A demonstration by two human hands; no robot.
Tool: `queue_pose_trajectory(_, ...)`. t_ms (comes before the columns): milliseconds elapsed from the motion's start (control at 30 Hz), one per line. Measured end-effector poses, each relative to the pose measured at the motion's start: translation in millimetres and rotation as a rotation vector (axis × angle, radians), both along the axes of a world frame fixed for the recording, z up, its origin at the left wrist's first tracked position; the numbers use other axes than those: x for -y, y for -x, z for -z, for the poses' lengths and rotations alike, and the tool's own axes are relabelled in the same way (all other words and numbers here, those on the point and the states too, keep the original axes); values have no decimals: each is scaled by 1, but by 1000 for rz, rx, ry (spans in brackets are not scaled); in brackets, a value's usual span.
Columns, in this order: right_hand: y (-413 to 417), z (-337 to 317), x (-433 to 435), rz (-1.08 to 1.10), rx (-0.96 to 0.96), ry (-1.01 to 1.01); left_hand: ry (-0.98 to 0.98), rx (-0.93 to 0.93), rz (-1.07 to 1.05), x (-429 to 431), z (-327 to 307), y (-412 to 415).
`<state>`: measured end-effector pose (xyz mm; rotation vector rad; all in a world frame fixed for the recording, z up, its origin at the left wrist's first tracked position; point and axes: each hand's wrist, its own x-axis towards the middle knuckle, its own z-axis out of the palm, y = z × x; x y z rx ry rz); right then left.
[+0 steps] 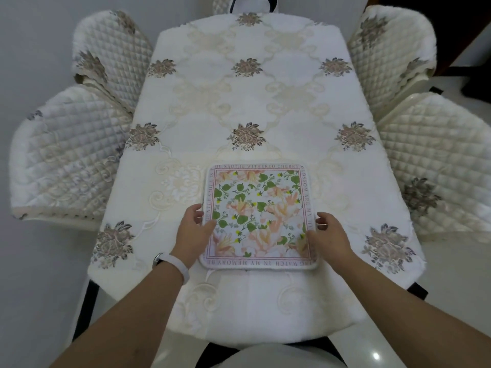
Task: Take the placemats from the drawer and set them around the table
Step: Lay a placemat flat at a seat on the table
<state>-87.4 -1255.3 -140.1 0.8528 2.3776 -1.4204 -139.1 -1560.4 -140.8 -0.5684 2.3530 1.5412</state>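
Left hand [193, 229] and right hand [329, 236] flank the placemat [259, 208] — touching its edges.

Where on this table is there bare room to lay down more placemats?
Nearly everywhere. The only thing on the tablecloth is the floral placemat at the near end, with the left hand and right hand at its sides. Free: the whole far half, both long sides beside the quilted chairs, and strips left and right of the placemat. Crowded only around the hands.
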Motion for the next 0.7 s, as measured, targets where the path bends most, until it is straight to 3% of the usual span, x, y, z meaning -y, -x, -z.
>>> queue_pose_trajectory(233, 18, -5, 2, 85, -29, 69, -95, 45, -68, 1, -1, 12)
queue_pose_trajectory(700, 33, -7, 11, 69, 25, 138, -204, 63, 5, -9, -13, 20)
